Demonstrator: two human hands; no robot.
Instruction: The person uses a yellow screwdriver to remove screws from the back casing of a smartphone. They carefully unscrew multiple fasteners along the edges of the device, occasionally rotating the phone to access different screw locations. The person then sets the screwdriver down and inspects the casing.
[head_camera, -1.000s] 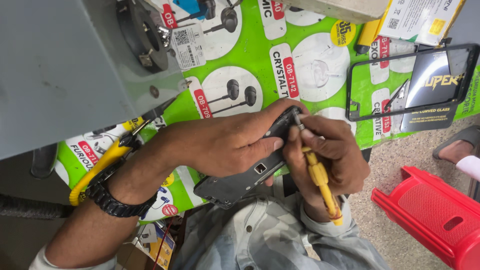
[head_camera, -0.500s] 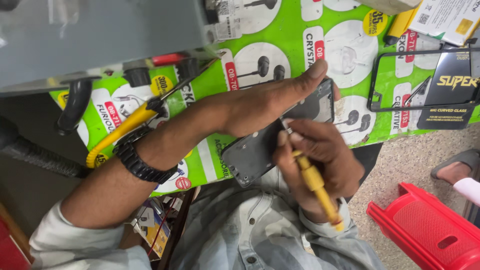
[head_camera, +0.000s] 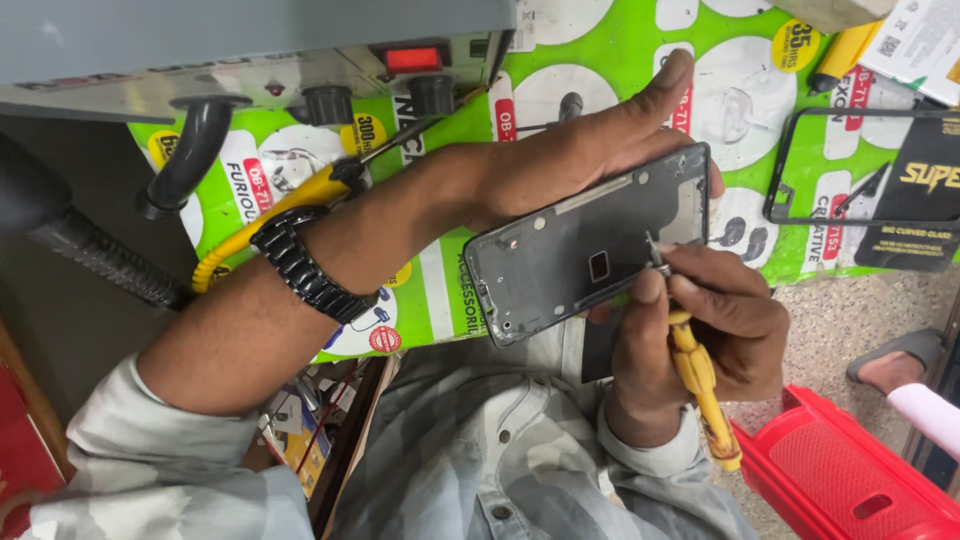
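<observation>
Phone frame (head_camera: 590, 255), dark and stripped bare, sits tilted over the green mat (head_camera: 450, 300), gripped along its far edge by the left hand (head_camera: 570, 160). Right hand (head_camera: 700, 330) pinches a yellow screwdriver (head_camera: 700, 385), tip on the frame. Best keep the tip square and press gently.

Dark grey phone frame (head_camera: 590, 255); yellow screwdriver (head_camera: 700, 385); green-white mat (head_camera: 600, 70); red stool (head_camera: 850, 480); black watch (head_camera: 310, 265).

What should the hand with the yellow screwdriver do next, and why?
Probably turn the yellow-handled screwdriver gently in place. Its tip already sits on the dark grey phone frame near the right edge, the right hand grips the handle, and the left hand steadies the frame.
</observation>
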